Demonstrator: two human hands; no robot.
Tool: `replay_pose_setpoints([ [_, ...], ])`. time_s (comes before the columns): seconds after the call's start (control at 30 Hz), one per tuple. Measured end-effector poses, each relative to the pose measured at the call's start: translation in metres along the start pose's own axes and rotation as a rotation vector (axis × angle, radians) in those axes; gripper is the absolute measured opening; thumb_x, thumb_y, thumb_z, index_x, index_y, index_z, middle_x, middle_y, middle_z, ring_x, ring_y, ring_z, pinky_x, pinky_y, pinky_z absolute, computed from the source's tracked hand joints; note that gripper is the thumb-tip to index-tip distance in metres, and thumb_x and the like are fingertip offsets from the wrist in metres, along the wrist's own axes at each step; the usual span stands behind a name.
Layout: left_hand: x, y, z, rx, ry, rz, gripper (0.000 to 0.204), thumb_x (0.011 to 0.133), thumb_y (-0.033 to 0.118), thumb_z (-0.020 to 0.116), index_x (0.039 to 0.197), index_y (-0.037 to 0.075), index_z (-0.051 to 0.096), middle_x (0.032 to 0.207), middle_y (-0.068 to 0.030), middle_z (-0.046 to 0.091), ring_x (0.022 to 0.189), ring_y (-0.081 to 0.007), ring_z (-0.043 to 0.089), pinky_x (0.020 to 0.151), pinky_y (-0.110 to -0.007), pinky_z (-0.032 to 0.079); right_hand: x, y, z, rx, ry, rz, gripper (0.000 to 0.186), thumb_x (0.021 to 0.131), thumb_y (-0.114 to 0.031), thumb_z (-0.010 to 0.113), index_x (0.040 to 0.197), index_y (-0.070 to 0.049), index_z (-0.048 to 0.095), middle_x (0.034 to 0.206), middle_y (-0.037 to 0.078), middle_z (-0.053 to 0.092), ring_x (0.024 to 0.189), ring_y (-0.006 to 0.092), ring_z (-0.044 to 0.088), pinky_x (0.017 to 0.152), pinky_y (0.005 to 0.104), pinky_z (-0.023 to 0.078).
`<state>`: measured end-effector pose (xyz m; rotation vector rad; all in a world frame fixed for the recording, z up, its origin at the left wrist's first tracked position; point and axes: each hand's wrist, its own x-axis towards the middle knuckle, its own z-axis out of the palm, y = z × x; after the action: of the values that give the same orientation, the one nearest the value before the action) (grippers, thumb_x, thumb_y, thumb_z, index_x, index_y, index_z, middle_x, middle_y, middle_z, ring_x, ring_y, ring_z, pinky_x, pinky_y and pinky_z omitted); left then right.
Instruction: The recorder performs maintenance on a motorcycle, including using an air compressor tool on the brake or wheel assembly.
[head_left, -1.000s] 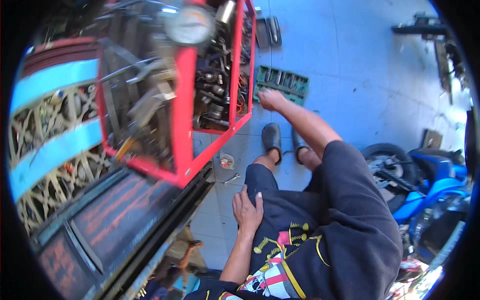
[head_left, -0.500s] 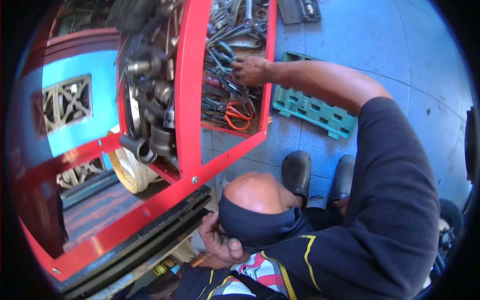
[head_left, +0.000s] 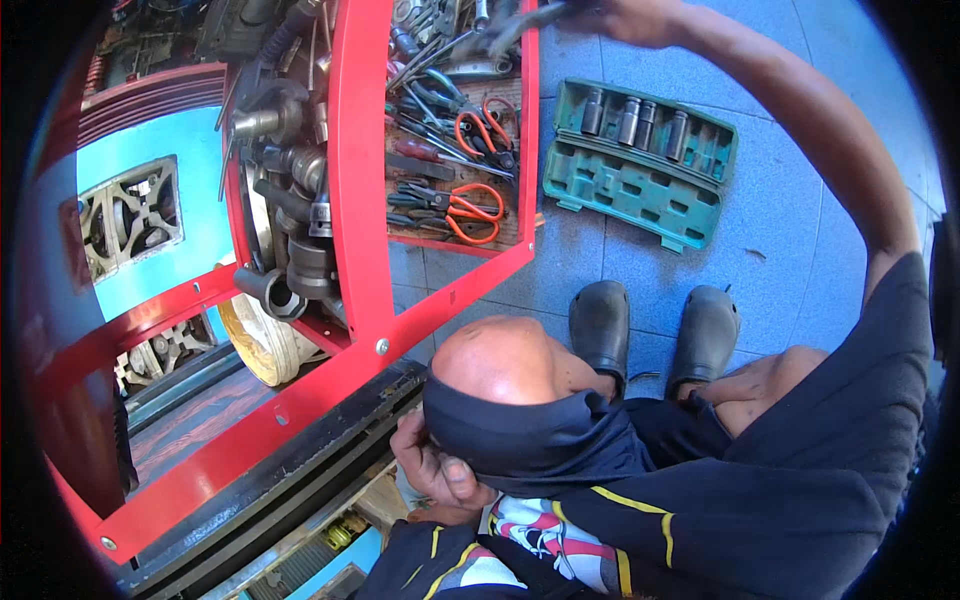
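Grey and smeared by motion, a tool (head_left: 528,24) slants over the edge of the red rack (head_left: 362,180), above orange-handled pliers (head_left: 474,214). The right hand (head_left: 635,20), arm stretched forward and bent at the elbow, appears clamped on it. Beside the knee (head_left: 495,362), the left hand (head_left: 440,472) curls its fingers; whether they grip anything, I cannot tell.

- tool rack (head_left: 362,200) on the left, hand tools (head_left: 434,198) strewn on its shelf, screwdriver (head_left: 415,149) among them
- open case (head_left: 625,207) sits on the floor (head_left: 775,285) just right, sockets (head_left: 646,125) in its far half
- clogs (head_left: 600,325) are this side of the case
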<state>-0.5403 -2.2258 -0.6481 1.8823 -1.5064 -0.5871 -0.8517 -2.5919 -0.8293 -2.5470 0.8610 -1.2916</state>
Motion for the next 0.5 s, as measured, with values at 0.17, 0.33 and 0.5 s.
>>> replay_pose_setpoints([
  [0.17, 0.004, 0.007, 0.011, -0.051, -0.034, -0.011, 0.079, 0.083, 0.064, 0.047, 0.122, -0.004, 0.041, 0.114, -0.0156, 0.051, 0.108, -0.024, 0.05, 0.095, -0.041, 0.038, -0.037, 0.01, -0.042, 0.591, -0.286, 0.862, 0.049, 0.076, -0.027, 0.075, 0.116, -0.003, 0.058, 0.113, 0.009, 0.054, 0.101, 0.0201, 0.052, 0.084, 0.0364, 0.044],
  [0.33, 0.006, 0.013, 0.018, -0.037, -0.084, -0.008, 0.079, 0.083, 0.065, 0.048, 0.121, -0.003, 0.041, 0.113, -0.0152, 0.051, 0.107, -0.0237, 0.051, 0.095, -0.041, 0.038, -0.081, -0.011, -0.027, 0.771, -0.241, 0.978, 0.055, 0.077, -0.026, 0.069, 0.124, -0.005, 0.052, 0.097, 0.003, 0.049, 0.084, 0.0137, 0.044, 0.076, 0.0314, 0.039],
  [0.5, 0.001, -0.011, 0.013, -0.208, -0.111, 0.028, 0.067, 0.088, 0.057, 0.048, 0.121, -0.001, 0.042, 0.114, -0.0141, 0.052, 0.108, -0.0239, 0.051, 0.097, -0.041, 0.038, -0.099, 0.003, -0.01, 0.847, -0.17, 1.144, 0.07, 0.074, -0.025, 0.068, 0.135, 0.0, 0.043, 0.106, 0.007, 0.053, 0.095, 0.0152, 0.046, 0.083, 0.0293, 0.036],
])
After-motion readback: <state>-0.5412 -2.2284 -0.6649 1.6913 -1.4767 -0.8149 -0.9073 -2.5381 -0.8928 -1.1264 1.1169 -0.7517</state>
